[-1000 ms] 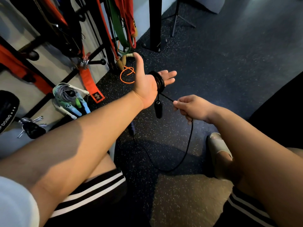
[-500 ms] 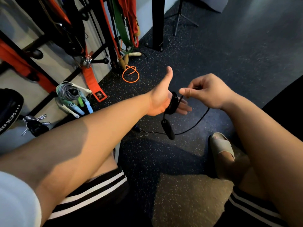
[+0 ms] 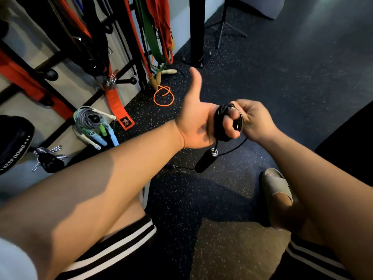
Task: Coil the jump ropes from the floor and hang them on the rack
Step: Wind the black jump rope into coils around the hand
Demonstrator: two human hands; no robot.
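Black jump rope (image 3: 220, 123): most of it is wound in a tight bundle of loops round the fingers of the left hand, just right of the frame's centre.
Loose end: one black handle (image 3: 204, 161) hangs below the bundle on a short cord, and a slack run of cord (image 3: 237, 146) sags from the right hand down toward the floor. A dark shape on the floor lower left of the handle may be the other handle, but it is too dim to tell.
Left hand (image 3: 194, 126): it is palm-on to the camera with the thumb raised clear of the rope, and the fingers pass through the loops fairly straight, serving as a spool.
Right hand (image 3: 255, 120): it is curled, pinching the cord right at the left fingertips, and touches the bundle.
Key relation: the loops' axis runs along the left fingers, pointing to the right of the frame, so the right hand sits at the open end of the spool. It is the nearer hand for laying the next turn over the fingertips or sliding the coil off.
Judged progress: winding looks nearly finished, with only the slack run left.
Rack (image 3: 141, 63): black bars in the upper left of the frame, well apart from both hands. A bare peg (image 3: 126, 80) sticks out, and a coiled rope with pale handles (image 3: 90, 124) already hangs lower left.
Orange jump rope (image 3: 163, 97): it lies uncoiled on the floor (image 3: 282, 81) at the rack's foot, above the left hand in the frame.
Sandal (image 3: 276, 184): it sits on a foot, lower right.
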